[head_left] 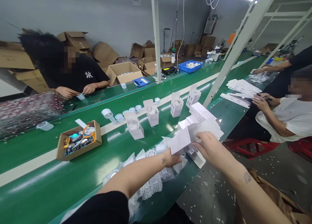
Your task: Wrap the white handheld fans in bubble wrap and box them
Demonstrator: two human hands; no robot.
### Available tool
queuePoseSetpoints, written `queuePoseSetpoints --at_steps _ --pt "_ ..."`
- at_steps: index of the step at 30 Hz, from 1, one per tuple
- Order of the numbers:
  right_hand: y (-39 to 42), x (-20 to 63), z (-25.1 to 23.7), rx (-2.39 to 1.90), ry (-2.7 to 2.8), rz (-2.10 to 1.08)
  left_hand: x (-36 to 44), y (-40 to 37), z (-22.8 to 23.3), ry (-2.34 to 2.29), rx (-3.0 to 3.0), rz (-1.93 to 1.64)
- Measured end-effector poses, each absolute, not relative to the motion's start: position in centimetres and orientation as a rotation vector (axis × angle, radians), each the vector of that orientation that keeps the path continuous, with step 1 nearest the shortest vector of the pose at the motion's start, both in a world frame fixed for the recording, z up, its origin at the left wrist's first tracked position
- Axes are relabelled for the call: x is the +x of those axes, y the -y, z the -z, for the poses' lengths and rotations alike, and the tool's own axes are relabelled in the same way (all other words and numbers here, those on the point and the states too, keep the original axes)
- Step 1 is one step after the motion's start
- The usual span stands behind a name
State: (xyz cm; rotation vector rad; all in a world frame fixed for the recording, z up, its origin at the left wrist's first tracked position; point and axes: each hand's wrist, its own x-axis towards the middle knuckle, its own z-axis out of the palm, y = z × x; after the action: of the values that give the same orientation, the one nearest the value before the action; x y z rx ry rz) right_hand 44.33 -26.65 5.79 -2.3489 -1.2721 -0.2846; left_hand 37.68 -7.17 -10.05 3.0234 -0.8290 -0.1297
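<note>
Both forearms reach in from the near edge toward a flat white carton point(192, 136), which sits between the hands at the near right side of the green counter point(48, 191). Left hand point(172, 159) is curled under the carton's near-left corner, fingers closed on its edge. Right hand point(211, 146) lies just to the right, fingers bent around the carton's near-right side, so both hands grip it and lift it clear of the counter. Under and just left of the hands lies a heap of small clear bags point(148, 178) with white parts inside, touching the counter's near edge.

Far to the left, a brown cardboard tray point(79, 141) holds pliers and other small tools. Right of it a row of small white round parts point(129, 112) runs along the pale strip in the middle of the counter. Next come four upright white boxes point(152, 115) with open flaps, spaced apart along that strip. Behind the carton, a stack of more flat cartons point(202, 112) rests near a slanted white post point(234, 51).

Across the counter at far left, a person in a black shirt point(80, 76) handles a small white cup. At far right, a seated person in a white shirt point(290, 116) has both hands on sheets of paper point(240, 87).
</note>
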Motion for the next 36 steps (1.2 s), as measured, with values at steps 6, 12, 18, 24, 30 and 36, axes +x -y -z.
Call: queuePoseSetpoints --at_steps 6,12,18,24,30,36 --pt "24.1 45.2 -7.6 -2.06 1.182 0.468 28.7 -0.1 2.8 0.391 2.894 0.107" --pt "18.8 43.0 -8.1 -1.785 1.713 0.223 18.1 -3.5 -3.5 -0.83 2.025 -0.628" --pt "14.3 39.8 -9.9 -1.663 2.129 -0.242 13.1 -4.6 -12.0 -1.101 1.172 -1.399" --pt "11.0 33.4 -6.7 -1.313 2.425 -0.517 12.4 -0.8 -12.7 -1.141 0.91 -1.093" --pt "12.6 27.6 3.0 -1.184 2.051 -0.53 7.2 2.1 -6.3 -1.468 1.472 -0.948" --pt "14.1 24.4 5.3 -1.489 1.722 -0.701 6.9 5.2 -4.8 -1.507 1.924 -0.653"
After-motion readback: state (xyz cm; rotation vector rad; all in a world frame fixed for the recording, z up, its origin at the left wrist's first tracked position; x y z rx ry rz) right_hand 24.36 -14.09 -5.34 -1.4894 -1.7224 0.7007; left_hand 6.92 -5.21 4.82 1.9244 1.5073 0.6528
